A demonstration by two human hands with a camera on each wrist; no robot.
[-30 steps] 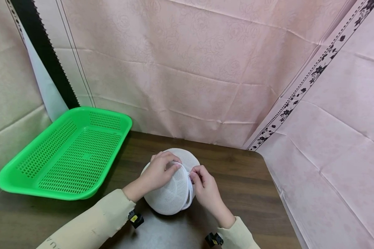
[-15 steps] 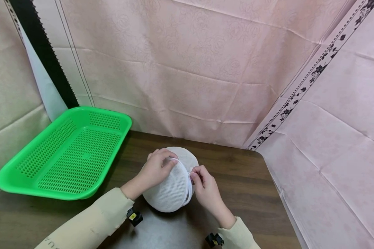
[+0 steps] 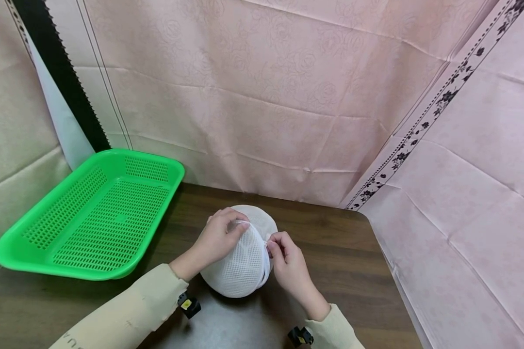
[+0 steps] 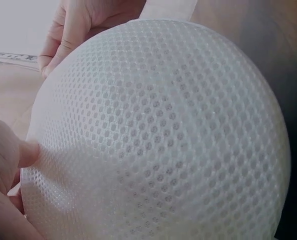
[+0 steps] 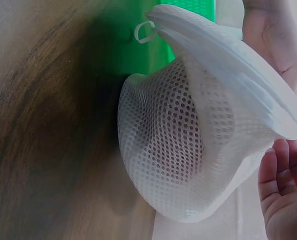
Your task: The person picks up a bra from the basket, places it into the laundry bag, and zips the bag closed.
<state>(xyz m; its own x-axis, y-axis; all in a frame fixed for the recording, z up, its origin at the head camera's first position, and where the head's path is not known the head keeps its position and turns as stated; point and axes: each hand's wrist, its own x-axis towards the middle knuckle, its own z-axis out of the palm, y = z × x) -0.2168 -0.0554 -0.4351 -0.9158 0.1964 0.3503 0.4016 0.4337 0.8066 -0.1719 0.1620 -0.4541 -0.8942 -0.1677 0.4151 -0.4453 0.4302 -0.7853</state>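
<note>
A rounded white mesh laundry bag [image 3: 236, 274] stands on the dark wooden table, its zipped rim facing right. My left hand [image 3: 218, 237] pinches the upper edge of that rim between thumb and fingers. On the right side, my right hand [image 3: 289, 264] pinches the rim near the zipper, where the fingertips hide whether a pull is held. The left wrist view is mostly filled by the honeycomb mesh [image 4: 163, 125]. In the right wrist view the white zipper band [image 5: 228, 70] runs diagonally, and a small white loop [image 5: 144, 32] sticks out at its far end.
A green perforated plastic basket [image 3: 113, 223] sits at the left of the wooden table [image 3: 358, 291]. Pale patterned cloth [image 3: 244, 97] hangs behind the table and along both sides. A small black wrist camera [image 3: 188, 304] sits at the left sleeve.
My left hand has shifted slightly up and left with the bag's edge, and the gap at the near side of the rim looks narrower. The right hand has barely moved.
</note>
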